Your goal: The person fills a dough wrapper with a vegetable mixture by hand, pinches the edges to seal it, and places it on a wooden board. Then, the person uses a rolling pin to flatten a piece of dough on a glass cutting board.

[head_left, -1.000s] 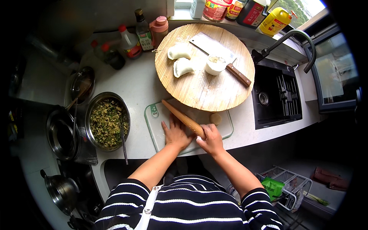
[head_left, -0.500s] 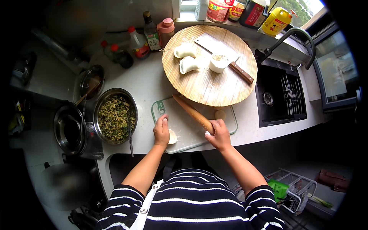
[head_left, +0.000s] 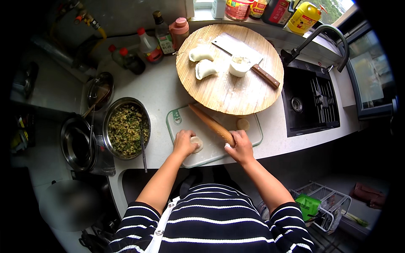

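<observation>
Brown wood is slanting over a white, green-edged rectangular cutting board (head_left: 216, 148): a long, tapered wooden rolling pin (head_left: 210, 123), its near end sitting within the tightly wrapped fingers of the right hand (head_left: 241, 146). The left hand (head_left: 184, 143) is curling its fingers at the left edge of a flat, round, off-white dough disc (head_left: 197, 145) on that board; whether they are pinching it, I cannot tell. A small, round, beige dough piece (head_left: 243, 124) is lying right of the pin.
</observation>
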Available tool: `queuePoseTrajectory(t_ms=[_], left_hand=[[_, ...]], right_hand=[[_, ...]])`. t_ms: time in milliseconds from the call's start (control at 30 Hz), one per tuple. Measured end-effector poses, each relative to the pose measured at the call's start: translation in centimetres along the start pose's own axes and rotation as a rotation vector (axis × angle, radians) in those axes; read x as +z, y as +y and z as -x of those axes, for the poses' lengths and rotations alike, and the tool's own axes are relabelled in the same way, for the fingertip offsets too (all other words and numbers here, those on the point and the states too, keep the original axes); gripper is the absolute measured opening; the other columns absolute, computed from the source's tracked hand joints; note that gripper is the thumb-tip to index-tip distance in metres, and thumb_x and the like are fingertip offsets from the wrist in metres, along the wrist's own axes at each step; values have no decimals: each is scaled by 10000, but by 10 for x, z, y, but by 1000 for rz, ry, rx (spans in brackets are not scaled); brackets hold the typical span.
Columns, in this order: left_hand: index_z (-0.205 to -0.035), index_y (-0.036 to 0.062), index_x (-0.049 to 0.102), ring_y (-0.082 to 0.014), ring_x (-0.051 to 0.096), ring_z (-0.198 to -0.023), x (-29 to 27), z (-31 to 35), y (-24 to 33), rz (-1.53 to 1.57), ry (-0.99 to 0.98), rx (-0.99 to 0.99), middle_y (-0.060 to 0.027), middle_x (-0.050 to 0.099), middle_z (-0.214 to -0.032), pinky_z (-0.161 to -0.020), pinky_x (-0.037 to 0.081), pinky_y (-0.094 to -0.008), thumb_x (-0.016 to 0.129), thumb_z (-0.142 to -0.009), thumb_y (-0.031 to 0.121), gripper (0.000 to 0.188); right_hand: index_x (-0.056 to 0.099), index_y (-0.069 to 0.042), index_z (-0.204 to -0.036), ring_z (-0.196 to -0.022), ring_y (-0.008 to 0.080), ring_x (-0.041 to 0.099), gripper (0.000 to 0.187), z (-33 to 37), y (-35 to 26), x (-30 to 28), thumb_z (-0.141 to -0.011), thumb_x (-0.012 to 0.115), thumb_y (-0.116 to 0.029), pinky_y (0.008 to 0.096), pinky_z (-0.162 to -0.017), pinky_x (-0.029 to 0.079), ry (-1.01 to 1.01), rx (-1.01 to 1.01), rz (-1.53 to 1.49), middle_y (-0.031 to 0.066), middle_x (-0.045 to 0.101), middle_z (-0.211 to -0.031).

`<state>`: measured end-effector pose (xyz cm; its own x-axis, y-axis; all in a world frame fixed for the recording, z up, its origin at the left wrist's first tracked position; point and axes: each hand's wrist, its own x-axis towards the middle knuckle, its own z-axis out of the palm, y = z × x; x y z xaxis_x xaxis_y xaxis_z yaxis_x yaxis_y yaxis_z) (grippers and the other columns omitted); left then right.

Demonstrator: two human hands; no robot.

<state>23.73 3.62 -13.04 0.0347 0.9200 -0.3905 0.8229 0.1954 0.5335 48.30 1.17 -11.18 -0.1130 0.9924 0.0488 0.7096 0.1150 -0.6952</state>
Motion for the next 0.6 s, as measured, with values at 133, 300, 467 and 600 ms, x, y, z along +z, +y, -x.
queuePoseTrajectory(t_ms=[133,300,467,600], left_hand=[[-952,89,651,-301,585,-951,-5,-11,-5,231,-84,-38,-116,623,-971,-859,476,-398,780,-683,152,305],[-860,54,614,-281,593,-905,5,18,12,-85,387,672,-86,615,-918,-803,469,-411,737,-711,143,213],[-1389,-11,398,-382,320,-1370,23,54,3,-323,135,607,-212,336,-1483,-1086,288,-548,683,-795,426,791],[-1436,-7,326,-390,253,-1405,34,51,-4,-381,27,522,-226,254,-1521,-1106,237,-558,647,-815,491,858]], right_hand=[[615,-50,-1095,-906,334,580,434,-3,-1,-2,-683,694,-165,404,-798,492,10,-11,0,151,559,-973],[616,-50,-1091,-904,335,580,434,-4,2,-4,-679,694,-164,407,-794,492,22,-11,2,153,559,-965],[607,-51,-1091,-912,336,577,452,-2,6,-3,-673,695,-199,420,-772,502,15,-25,25,141,555,-967],[609,-54,-1093,-909,336,582,450,-2,3,2,-675,696,-196,420,-775,503,-20,-48,9,141,561,-968]])
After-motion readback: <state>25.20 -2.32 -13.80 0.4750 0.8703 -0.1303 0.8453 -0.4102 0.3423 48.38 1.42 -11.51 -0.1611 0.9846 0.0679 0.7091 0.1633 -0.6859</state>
